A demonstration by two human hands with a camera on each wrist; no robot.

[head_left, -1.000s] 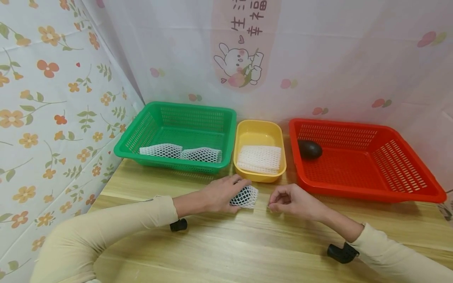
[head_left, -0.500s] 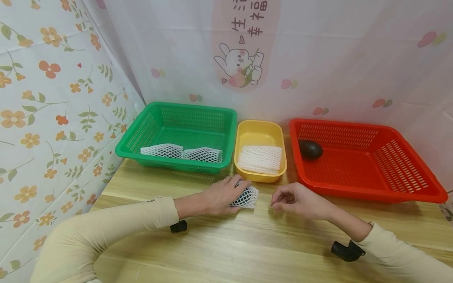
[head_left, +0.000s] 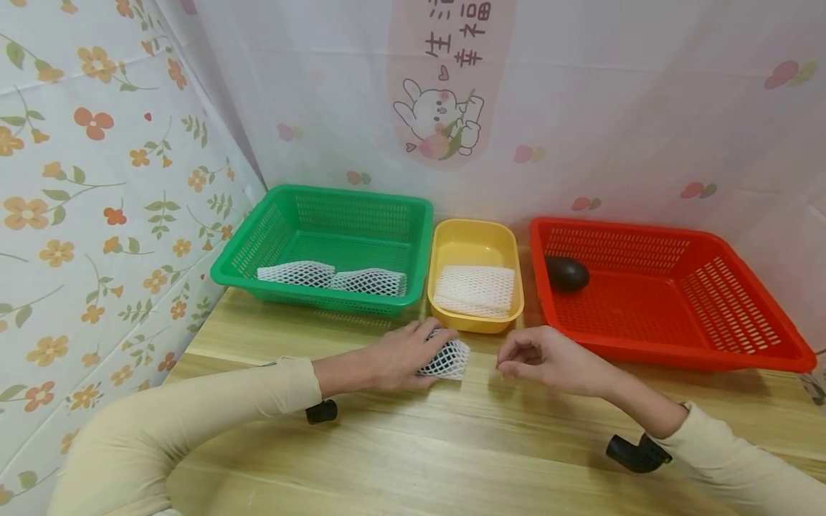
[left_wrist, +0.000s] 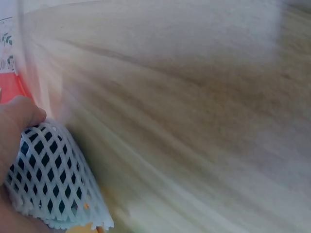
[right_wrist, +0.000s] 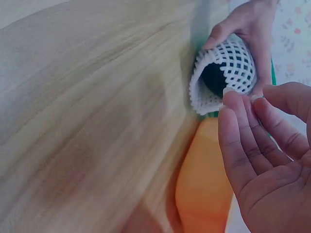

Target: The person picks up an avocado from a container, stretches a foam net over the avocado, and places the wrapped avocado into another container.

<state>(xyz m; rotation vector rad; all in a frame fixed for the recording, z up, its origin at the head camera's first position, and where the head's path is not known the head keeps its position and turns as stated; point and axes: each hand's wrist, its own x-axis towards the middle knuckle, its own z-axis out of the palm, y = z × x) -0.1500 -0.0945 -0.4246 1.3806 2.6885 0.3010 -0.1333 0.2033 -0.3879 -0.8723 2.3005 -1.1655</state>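
My left hand [head_left: 401, 356] holds a white foam fruit net [head_left: 452, 358] on the table, its fingers curled over it. A dark avocado [right_wrist: 212, 77] sits inside the net, seen through the open end in the right wrist view; the mesh [left_wrist: 51, 170] fills the lower left of the left wrist view. To the right of the net, my right hand [head_left: 556, 362] hovers with loosely bent fingers and nothing between them. Two netted pieces [head_left: 332, 278] lie along the front of the green basket [head_left: 323, 299]. Flat foam nets [head_left: 476, 288] are stacked in the yellow tray [head_left: 474, 233].
At the back right stands a red basket [head_left: 671, 351] with one bare avocado [head_left: 566, 274] at its left side. The containers line the rear of the wooden table [head_left: 413, 444], against a printed cloth [head_left: 323, 93]. A floral cloth [head_left: 97, 215] hangs at the left.
My right hand has drawn slightly right and away from the net, its fingers a little looser. The left hand stays on the netted avocado with almost no movement.
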